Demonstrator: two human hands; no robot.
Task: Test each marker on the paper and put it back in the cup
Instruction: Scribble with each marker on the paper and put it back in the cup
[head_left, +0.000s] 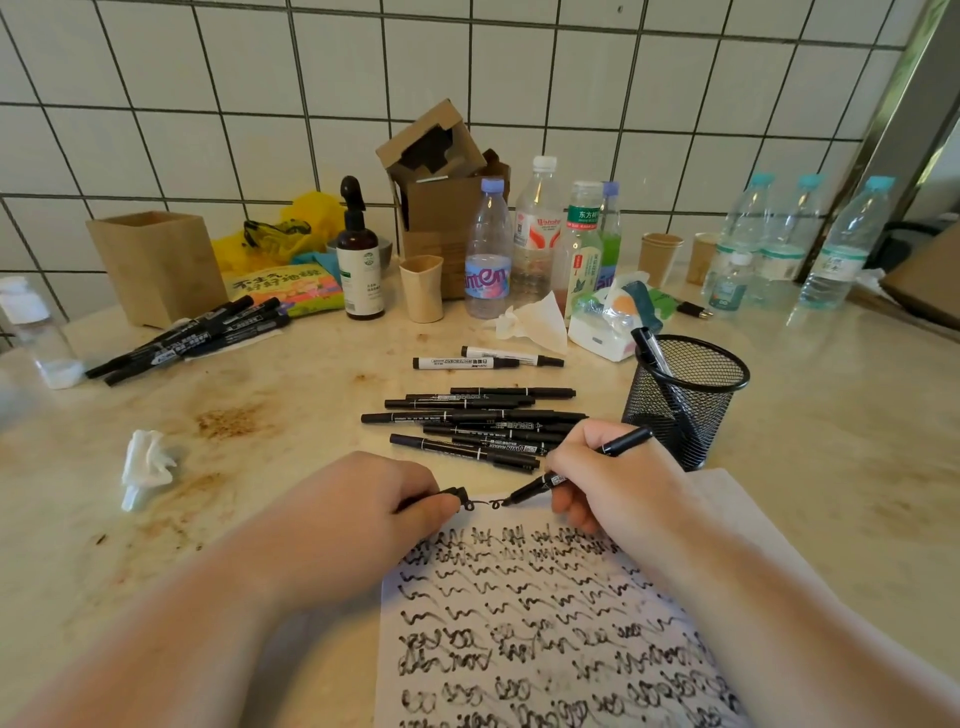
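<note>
**Marker tip on the paper, cap in the other hand**

Paper (545, 623) lies nearest, at the counter's near edge, covered in rows of black scribbles, with a fresh small loop of ink at its top edge. Both forearms reach over it from the bottom of the view.

The right hand (602, 478) holds a black marker (582, 467) in a writing grip: thumb and curled fingers pinch the barrel near its lower end, the tip touches the paper at the end of the fresh loop, and the back end slants up and to the right. The left hand (374, 499) rests at the paper's top left corner, its fingers curled tight and pinching a small black cap (452, 494) whose end pokes out just beside the ink loop.

Just beyond the hands a loose pile of black markers (478, 421) lies on the counter (260, 415), and two white-barrelled markers (483, 360) lie a little farther back. A black mesh cup (685, 395) stands upright to the right of the pile, near the right hand, with one pen (652, 351) leaning inside it. Another bunch of dark markers (197, 338) lies at the far left in front of a wooden box (156, 265). A crumpled tissue (145, 462) sits left of the hands.
</note>
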